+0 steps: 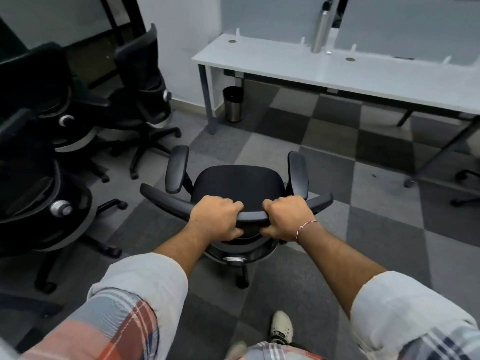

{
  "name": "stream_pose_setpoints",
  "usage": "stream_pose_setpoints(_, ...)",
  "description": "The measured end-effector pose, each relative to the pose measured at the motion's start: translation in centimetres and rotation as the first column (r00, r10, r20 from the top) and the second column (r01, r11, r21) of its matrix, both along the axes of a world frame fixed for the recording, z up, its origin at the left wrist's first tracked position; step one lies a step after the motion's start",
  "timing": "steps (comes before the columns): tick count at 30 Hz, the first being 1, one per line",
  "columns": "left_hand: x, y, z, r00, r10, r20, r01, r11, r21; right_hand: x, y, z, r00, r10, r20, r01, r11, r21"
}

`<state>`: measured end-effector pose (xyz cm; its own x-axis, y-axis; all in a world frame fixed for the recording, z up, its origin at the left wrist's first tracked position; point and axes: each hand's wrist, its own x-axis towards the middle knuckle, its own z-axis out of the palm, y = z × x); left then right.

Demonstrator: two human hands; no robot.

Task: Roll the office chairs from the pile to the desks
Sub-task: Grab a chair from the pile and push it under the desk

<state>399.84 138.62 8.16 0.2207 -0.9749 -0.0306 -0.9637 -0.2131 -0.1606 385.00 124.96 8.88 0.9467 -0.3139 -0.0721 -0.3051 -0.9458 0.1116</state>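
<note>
A: Far left, the pile [59, 120]: several black chairs crowded by the wall. Ours stands just right of it, not touching that we can see.
B: Hands?
A: Our left hand [215, 218] is curled round the backrest's top rail [253, 216], thumb under. The right hand [287, 219] grips the same way, just beside it on the rail.
B: And the chair [237, 184]?
A: On the carpet [324, 157] in front of us, seat facing away, toward the bench [337, 74] up right. Open floor between the two.
B: So we're in the rolling step.
A: We think so. Next calls for a forward push angled a little right, keeping the castors off the bench leg [207, 100] and the bin [233, 103] near it, then tucking the seat under.
B: Another chair's base [465, 188] shows far right. We'd steer short of that.
</note>
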Motion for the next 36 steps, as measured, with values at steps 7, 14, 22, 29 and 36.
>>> stream_pose_setpoints(7,-3.8,-3.1,0.0,0.989,-0.145,-0.016,0.145,0.989,-0.028,-5.3,-1.3,0.0,0.991,-0.133,0.011,0.133,0.991,0.014)
stream_pose_setpoints(14,-7.8,-6.4,0.0,0.958,-0.287,0.002,0.287,0.957,-0.037,-11.1,-2.6,-0.2,0.966,-0.255,0.039,0.255,0.967,-0.01)
stream_pose_setpoints(22,-6.2,-8.7,0.2,0.912,-0.41,-0.01,0.41,0.912,-0.003,-15.8,-2.3,-1.2,0.932,-0.346,0.108,0.348,0.937,-0.004)
stream_pose_setpoints(29,-9.8,-12.3,0.3,0.877,-0.48,0.017,0.48,0.876,-0.042,-20.4,-4.4,-2.2,0.909,-0.352,0.222,0.379,0.921,-0.091)
stream_pose_setpoints(36,-14.0,-15.6,0.2,0.85,-0.526,0.0,0.526,0.85,-0.031,-24.7,-7.2,-2.7,0.893,-0.35,0.283,0.399,0.907,-0.135)
